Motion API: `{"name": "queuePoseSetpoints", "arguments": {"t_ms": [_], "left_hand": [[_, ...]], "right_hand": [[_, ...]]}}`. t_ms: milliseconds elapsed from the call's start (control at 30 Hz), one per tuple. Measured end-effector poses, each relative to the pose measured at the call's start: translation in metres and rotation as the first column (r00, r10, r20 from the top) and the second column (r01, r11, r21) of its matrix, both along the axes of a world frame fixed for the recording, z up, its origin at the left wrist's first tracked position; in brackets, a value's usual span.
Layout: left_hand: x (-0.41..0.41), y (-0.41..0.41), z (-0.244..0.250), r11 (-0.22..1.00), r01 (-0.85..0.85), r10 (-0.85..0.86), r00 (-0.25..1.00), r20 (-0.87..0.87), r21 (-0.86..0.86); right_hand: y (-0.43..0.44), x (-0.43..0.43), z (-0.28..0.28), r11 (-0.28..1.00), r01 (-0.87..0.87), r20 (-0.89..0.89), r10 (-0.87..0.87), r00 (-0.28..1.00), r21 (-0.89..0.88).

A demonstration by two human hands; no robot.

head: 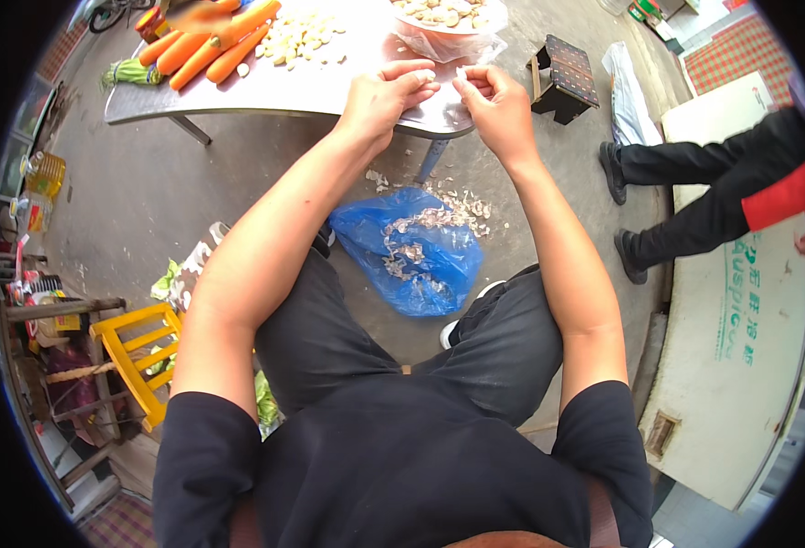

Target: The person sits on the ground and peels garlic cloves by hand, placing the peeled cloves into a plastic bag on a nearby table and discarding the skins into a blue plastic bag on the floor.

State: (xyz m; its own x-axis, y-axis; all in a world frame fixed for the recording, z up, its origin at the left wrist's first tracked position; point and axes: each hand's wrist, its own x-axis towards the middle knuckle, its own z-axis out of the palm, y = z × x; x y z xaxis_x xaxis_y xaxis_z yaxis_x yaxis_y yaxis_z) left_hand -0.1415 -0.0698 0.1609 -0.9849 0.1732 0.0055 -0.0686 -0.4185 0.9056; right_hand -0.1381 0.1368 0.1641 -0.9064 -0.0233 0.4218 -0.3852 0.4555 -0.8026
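Over the near edge of the metal table (327, 92), my left hand (385, 99) pinches a small white garlic clove (430, 73) between thumb and fingers. Just to its right, my right hand (498, 103) holds a small pale piece of garlic (462, 71) at its fingertips; whether that is skin or clove I cannot tell. Peeled garlic cloves (299, 38) lie in a loose pile left of my hands. Beyond them a bowl of unpeeled garlic (447, 17) sits in a clear plastic bag. Below, a blue plastic bag (416, 274) on the floor catches garlic skins (436, 218).
Carrots (227, 48) and a bundle of green stalks (134, 72) lie on the table's left. A dark step stool (566, 79) stands right of it. A person in black trousers (690, 198) stands by a white chest freezer (738, 329). At left is a yellow slatted chair (135, 356).
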Motion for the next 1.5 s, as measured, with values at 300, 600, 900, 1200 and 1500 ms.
{"name": "queuePoseSetpoints", "arguments": {"t_ms": [300,600,900,1200,1500], "left_hand": [[-0.009,-0.008,-0.004,0.977,-0.073,0.044,0.989,-0.144,-0.199],[0.004,0.001,0.001,0.95,0.018,-0.098,0.965,-0.244,-0.312],[-0.002,0.007,-0.006,0.941,-0.043,-0.058,0.957,-0.284,-0.335],[-0.006,0.008,-0.009,0.95,-0.063,-0.022,0.964,-0.267,-0.307],[-0.002,0.006,-0.009,0.983,-0.036,-0.009,0.97,-0.244,-0.179]], "right_hand": [[-0.001,0.002,0.007,0.954,0.017,-0.205,0.047,0.978,0.3],[0.007,0.01,0.005,0.906,-0.221,0.154,0.292,0.944,-0.36],[0.01,0.002,-0.005,0.79,-0.133,0.276,0.359,0.891,-0.598],[0.004,0.003,-0.006,0.978,-0.058,0.099,0.079,0.992,-0.198],[-0.008,0.022,0.013,0.997,-0.073,-0.061,0.073,0.995,0.001]]}}
